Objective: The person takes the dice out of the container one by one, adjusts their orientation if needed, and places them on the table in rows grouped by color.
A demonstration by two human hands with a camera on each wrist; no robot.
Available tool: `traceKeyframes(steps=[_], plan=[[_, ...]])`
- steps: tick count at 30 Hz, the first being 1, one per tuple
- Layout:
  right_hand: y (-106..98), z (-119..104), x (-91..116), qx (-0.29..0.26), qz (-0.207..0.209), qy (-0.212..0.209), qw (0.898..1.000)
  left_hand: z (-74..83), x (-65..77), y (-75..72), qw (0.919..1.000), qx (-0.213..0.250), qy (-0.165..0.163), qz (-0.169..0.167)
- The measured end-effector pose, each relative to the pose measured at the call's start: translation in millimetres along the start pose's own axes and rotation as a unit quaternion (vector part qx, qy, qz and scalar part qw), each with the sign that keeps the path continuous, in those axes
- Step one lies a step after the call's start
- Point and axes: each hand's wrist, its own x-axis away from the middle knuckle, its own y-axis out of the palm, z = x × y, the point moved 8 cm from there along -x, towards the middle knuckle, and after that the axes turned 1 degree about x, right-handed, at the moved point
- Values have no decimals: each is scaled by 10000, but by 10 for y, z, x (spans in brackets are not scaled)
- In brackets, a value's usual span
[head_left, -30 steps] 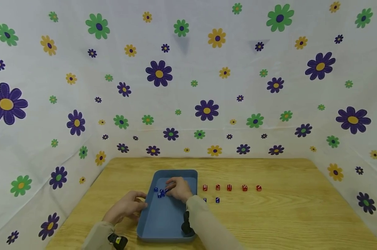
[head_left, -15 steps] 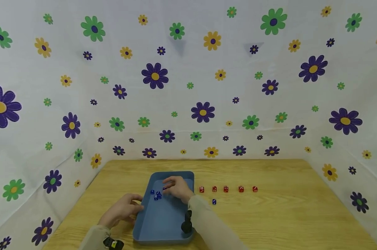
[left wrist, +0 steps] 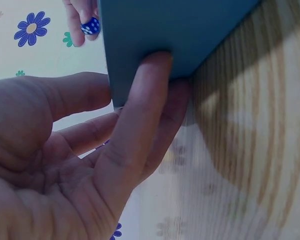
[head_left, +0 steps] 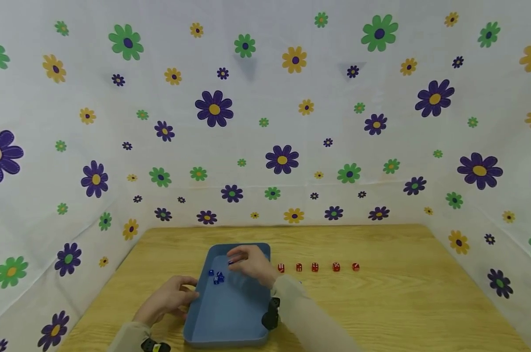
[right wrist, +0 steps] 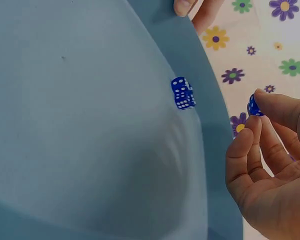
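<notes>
My right hand [head_left: 252, 264] pinches a blue die [right wrist: 253, 106] between thumb and fingertips, raised over the far part of the blue tray [head_left: 230, 337]. The same die [left wrist: 90, 27] shows at the upper left of the left wrist view. Inside the tray, several blue dice [head_left: 216, 280] lie clustered near its left wall. My left hand [head_left: 170, 296] is at the tray's left side. In the left wrist view, extended fingers [left wrist: 149, 82] press its outer wall, with the thumb at the rim.
A row of several red dice [head_left: 315, 267] lies on the wooden table [head_left: 401, 293], right of the tray. Below the row, a blue die [head_left: 300, 282] peeks out from behind the right sleeve. A white flowered cloth [head_left: 291, 122] surrounds the table.
My right hand has lifted the blue die up from the cluster and shifted slightly toward the tray's far side. My left hand stays at the tray's side. The head view has turned slightly right.
</notes>
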Motion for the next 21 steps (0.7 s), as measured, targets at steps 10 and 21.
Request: traceKeyframes(steps=[10,21], plan=[[-294,-75,195,-91,9,-84,9999,-3,12,11,9999,145,35,57],[-778,31,436,-36,233,32,9997,-4,15,-11,9993,223,177,223]])
